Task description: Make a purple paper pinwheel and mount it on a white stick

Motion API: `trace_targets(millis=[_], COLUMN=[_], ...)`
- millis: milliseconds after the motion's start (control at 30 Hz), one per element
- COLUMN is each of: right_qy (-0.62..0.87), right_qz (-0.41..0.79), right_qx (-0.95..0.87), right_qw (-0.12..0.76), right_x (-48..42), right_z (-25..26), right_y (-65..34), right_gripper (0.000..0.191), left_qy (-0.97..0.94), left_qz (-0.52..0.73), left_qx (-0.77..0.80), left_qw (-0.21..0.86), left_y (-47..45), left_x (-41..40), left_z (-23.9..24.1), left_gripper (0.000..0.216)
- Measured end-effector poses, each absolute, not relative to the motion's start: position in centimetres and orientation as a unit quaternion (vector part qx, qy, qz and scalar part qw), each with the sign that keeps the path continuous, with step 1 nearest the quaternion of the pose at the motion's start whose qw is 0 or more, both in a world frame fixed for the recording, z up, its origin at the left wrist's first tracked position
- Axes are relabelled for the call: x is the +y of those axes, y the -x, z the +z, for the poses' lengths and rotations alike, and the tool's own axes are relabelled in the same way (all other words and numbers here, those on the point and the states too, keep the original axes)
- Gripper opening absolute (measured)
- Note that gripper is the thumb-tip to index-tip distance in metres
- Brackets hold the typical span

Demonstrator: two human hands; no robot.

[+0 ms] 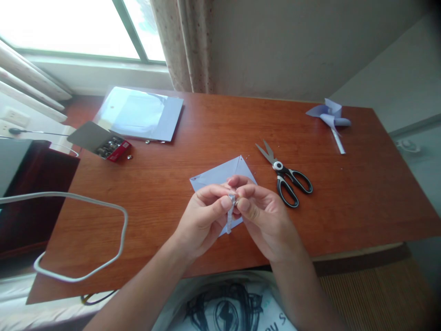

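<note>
My left hand (pixel 203 218) and my right hand (pixel 263 216) meet above the desk's front middle. Both pinch a small pale rolled paper strip (pixel 230 214) that hangs down between the fingertips; something tiny and metallic seems pressed at its top. Under the hands lies a light blue folded paper square (pixel 220 175), partly hidden by the fingers. Black-handled scissors (pixel 285 177) lie just to the right of my right hand, blades pointing to the far left.
A finished light blue paper pinwheel (pixel 330 117) lies at the far right corner. A sheaf of blue paper in a clear sleeve (pixel 141 112) and an open red box of metal pins (pixel 110 147) sit far left. A white cable (pixel 86 234) loops over the brown desk (pixel 361 184).
</note>
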State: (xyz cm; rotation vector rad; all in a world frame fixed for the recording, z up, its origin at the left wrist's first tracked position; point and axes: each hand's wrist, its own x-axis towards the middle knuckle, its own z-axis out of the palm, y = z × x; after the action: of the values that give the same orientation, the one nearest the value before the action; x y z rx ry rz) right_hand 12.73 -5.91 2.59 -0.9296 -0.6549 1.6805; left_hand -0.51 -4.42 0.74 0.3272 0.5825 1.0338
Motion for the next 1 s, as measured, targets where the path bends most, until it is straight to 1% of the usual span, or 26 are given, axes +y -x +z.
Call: trace_targets(millis=[333, 567, 700, 833, 1000], right_qy=[0.387, 0.408, 0.416, 0.399, 0.397], right_qz=[0.694, 0.652, 0.638, 0.655, 0.653], right_qx=[-0.283, -0.306, -0.307, -0.310, -0.334], right_qw=[0.537, 0.561, 0.571, 0.562, 0.552], right_x=[-6.1, -6.7, -6.8, -6.4, -6.5], right_z=[2.5, 2.4, 2.3, 2.1, 1.9], right_y=[-12.5, -11.9, -12.1, -12.6, -13.1], right_gripper=[0.011, 0.012, 0.010, 0.006, 0.006], left_qy=[-0.154, -0.153, -0.166, -0.161, -0.154], left_qz=[0.485, 0.486, 0.480, 0.480, 0.479], left_qx=[0.266, 0.293, 0.295, 0.287, 0.282], left_qw=[0.818, 0.809, 0.809, 0.813, 0.817], left_y=[0.6, 0.4, 0.3, 0.2, 0.3], left_x=[-4.5, -4.4, -4.3, -4.4, -4.5], left_z=[0.7, 0.9, 0.9, 0.9, 0.8], left_gripper=[0.013, 0.017, 0.015, 0.015, 0.016])
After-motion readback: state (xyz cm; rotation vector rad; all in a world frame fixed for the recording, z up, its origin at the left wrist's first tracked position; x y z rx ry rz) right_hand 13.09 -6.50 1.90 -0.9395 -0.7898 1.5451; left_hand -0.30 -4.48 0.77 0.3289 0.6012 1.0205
